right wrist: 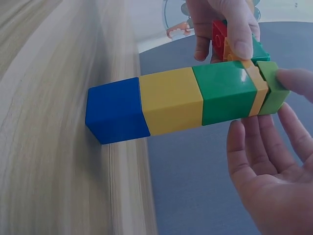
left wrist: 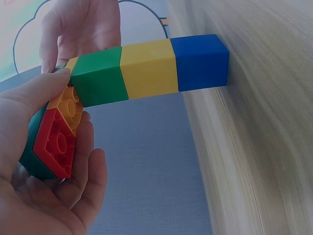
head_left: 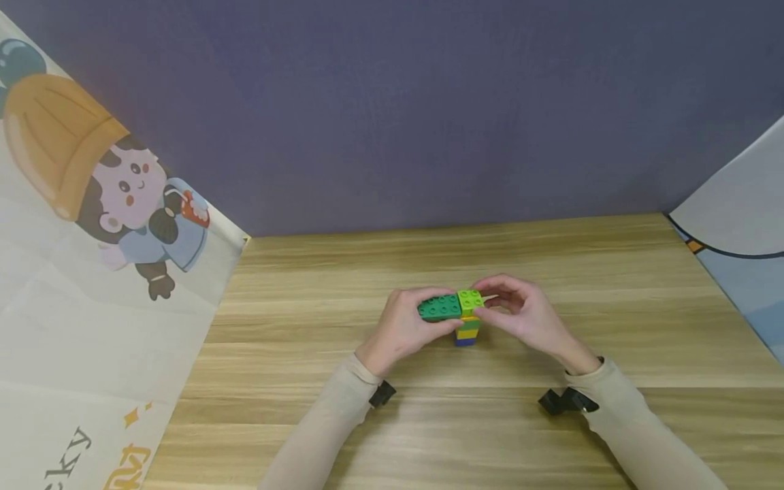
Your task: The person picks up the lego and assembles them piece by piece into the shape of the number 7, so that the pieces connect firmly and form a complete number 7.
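Note:
A tower of toy building blocks stands on the table, with a blue block [left wrist: 201,62] at the bottom, then a yellow block [left wrist: 149,67] and a green block [right wrist: 226,93]. Above these, an orange plate [right wrist: 258,90] sticks out to the left. My left hand [head_left: 401,325] grips the dark green studded brick [head_left: 439,307] on that side, its thumb along one edge; a red piece [left wrist: 58,142] shows underneath. My right hand [head_left: 527,314] pinches a lime green brick [head_left: 470,299] at the tower's top. In the right wrist view this brick sits slightly tilted, a narrow gap showing beside the orange plate.
The wood-grain table [head_left: 306,292] runs back to a dark blue-grey panel [head_left: 392,116]. A white sheet with a cartoon figure [head_left: 135,177] slants along the left, and another printed sheet [head_left: 747,204] borders the right. Black wrist cameras [head_left: 566,401] sit at both sleeves.

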Motion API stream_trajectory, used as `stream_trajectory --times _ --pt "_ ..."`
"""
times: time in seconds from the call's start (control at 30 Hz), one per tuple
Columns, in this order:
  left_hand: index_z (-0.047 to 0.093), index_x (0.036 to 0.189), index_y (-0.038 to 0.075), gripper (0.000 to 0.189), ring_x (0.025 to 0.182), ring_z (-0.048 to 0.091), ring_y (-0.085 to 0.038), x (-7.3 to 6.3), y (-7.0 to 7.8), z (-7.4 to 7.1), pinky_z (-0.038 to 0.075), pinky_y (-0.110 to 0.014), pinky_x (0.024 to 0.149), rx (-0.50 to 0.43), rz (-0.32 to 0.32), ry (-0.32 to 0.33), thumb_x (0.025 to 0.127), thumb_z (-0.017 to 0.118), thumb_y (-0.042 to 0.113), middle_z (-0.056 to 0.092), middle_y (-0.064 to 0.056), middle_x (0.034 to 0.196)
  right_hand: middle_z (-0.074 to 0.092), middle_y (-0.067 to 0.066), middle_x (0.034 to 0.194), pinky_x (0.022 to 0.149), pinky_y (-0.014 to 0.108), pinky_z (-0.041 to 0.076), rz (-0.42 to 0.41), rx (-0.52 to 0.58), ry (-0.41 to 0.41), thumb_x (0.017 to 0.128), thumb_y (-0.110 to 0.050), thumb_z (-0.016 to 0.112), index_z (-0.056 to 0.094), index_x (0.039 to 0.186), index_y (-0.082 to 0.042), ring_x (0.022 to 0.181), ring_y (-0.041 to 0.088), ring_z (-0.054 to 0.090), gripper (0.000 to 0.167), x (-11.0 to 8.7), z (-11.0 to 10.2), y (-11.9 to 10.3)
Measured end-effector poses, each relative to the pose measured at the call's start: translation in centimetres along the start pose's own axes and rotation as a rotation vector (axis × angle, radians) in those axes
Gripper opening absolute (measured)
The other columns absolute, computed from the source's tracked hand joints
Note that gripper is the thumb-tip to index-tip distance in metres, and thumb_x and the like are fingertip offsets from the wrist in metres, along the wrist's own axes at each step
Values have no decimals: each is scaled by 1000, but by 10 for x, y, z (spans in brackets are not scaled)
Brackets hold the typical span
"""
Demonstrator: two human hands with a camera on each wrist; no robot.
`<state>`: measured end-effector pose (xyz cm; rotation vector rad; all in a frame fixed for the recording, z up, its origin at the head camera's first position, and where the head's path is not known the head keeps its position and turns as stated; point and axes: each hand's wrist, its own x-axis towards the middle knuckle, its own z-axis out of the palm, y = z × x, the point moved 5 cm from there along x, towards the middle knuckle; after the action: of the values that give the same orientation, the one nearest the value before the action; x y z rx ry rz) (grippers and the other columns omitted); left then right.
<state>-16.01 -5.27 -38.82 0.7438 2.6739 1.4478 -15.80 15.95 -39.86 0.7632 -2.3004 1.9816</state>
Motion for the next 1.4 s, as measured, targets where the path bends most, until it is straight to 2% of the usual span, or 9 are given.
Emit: stream_trajectory --times 0.47,0.83,1.17,1.4 --pt "79 127 15 45 99 76 -11 0 -1 1 60 -24 83 -11 8 1 85 92 25 81 -2 120 73 -12 117 91 20 59 -37 -47 11 88 14 76 68 118 8 104 10 71 31 0 3 0" --pt "79 126 15 44 98 76 -12 1 0 1 59 -23 82 0 17 -2 85 92 24 81 -3 120 74 -12 117 91 20 59 -118 -52 18 83 20 77 68 114 9 102 6 70 35 -1 4 2" --pt "78 127 14 45 98 76 -13 1 -2 3 60 -24 82 -24 3 -12 86 92 23 80 -5 122 76 -10 114 102 19 52 -134 -89 38 83 18 79 71 114 5 108 4 68 34 -4 5 1" --pt "78 127 15 44 97 76 -13 1 -1 2 60 -24 81 -25 6 -12 86 92 23 81 -4 121 76 -7 109 105 17 49 -149 -149 45 80 17 82 74 114 -1 101 6 67 39 -3 4 1"
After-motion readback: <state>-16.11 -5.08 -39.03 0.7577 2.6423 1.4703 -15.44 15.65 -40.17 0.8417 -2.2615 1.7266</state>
